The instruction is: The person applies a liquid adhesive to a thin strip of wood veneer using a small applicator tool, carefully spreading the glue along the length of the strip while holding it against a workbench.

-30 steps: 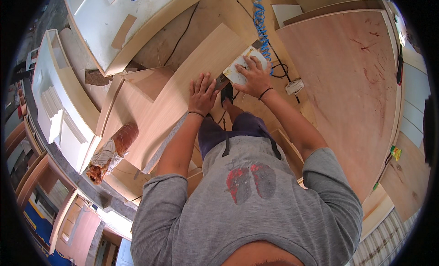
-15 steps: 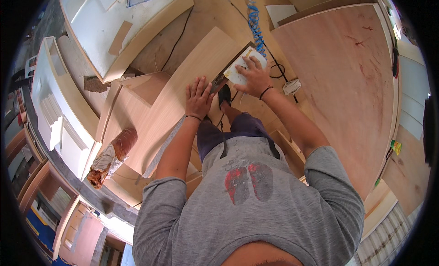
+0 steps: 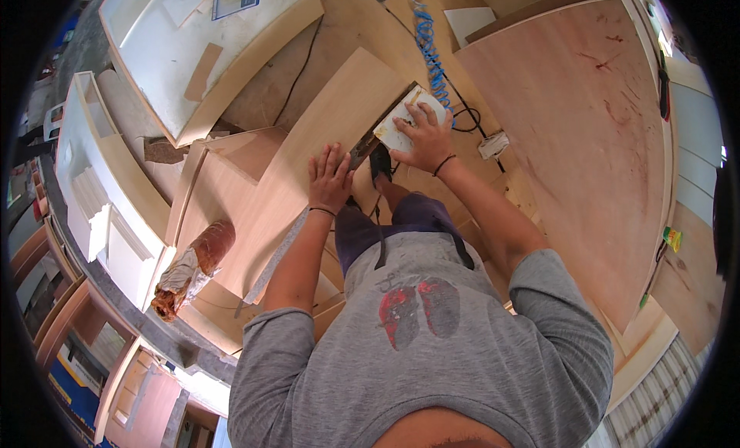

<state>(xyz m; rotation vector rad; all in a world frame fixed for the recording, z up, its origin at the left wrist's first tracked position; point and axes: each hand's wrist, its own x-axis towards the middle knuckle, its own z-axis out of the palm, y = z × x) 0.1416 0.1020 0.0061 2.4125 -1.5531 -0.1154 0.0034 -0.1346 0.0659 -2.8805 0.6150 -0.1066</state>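
Plywood panel (image 3: 324, 140): lying flat on stacked boards. We press our left hand (image 3: 330, 178) down, fingers splayed; right hand (image 3: 422, 136) grips the white sanding block (image 3: 405, 118) at its edge. Keep pressure even.

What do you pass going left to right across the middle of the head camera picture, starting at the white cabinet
white cabinet → brown wrapped roll → left hand, flat on the light plywood board → right hand, on a white block → small white box → large reddish plywood sheet
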